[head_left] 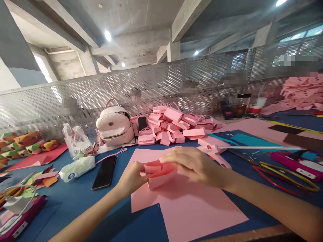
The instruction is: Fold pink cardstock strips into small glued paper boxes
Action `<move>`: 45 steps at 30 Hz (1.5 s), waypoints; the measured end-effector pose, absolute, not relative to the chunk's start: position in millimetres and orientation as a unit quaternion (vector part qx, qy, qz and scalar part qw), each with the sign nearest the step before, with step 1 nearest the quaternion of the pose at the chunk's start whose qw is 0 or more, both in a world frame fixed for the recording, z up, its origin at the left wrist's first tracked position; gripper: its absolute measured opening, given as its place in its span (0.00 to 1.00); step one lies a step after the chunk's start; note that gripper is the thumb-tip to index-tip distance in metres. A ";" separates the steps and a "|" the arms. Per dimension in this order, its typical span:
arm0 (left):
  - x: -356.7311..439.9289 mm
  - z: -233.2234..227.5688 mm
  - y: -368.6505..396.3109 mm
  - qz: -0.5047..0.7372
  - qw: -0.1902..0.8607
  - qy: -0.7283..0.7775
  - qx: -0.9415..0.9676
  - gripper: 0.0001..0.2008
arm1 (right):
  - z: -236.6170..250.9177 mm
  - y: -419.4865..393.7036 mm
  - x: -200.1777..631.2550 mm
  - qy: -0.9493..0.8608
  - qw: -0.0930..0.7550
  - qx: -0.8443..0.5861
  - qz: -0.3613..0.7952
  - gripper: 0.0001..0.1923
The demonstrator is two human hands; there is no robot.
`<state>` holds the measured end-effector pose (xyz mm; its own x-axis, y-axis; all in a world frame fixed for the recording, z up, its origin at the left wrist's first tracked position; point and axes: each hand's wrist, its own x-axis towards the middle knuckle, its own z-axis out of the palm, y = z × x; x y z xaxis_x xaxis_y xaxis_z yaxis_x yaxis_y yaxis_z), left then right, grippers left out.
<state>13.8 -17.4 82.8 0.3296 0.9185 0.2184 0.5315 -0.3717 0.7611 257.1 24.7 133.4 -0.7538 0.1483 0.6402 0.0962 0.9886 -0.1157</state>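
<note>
In the middle of the head view, a folded pink paper box (161, 179) with an open top is held just over sheets of pink paper (202, 215). My left hand (132, 176) pinches its left side between thumb and fingers. On the far right side, my right hand (194, 164) curves over the box, its fingers bent along the back rim; the thumb is mostly hidden. Right behind that hand lies a pink glue gun (214, 153) with a long white glue stick. A heap of finished-looking pink paper boxes (171, 122) stands at the back.
A black phone (104, 172), tissue pack (77, 168) and pale backpack (114, 126) lie left of centre. Scissors (285, 176) and a magenta power strip (297, 164) are at right; another power strip (25, 218) is at left. A perforated metal screen (151, 80) stands behind the blue table.
</note>
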 end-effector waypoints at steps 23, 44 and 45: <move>12.6 82.7 -13.6 0.385 -0.022 0.403 0.830 0.09 | 143.9 46.8 259.5 -0.918 0.161 -0.207 0.296 0.19; 8.6 95.0 -14.9 0.476 0.073 0.445 0.755 0.15 | 112.1 57.5 244.2 -0.930 0.234 -0.209 0.193 0.15; 6.6 98.8 -16.1 0.501 0.087 0.442 0.739 0.13 | 111.9 58.8 245.4 -0.927 0.234 -0.214 0.201 0.16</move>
<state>6.6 -16.1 98.8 0.1079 0.7409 0.6629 0.5662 -0.5939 0.5716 245.4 58.8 111.9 -0.7990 0.4902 0.3482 0.3019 0.8279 -0.4727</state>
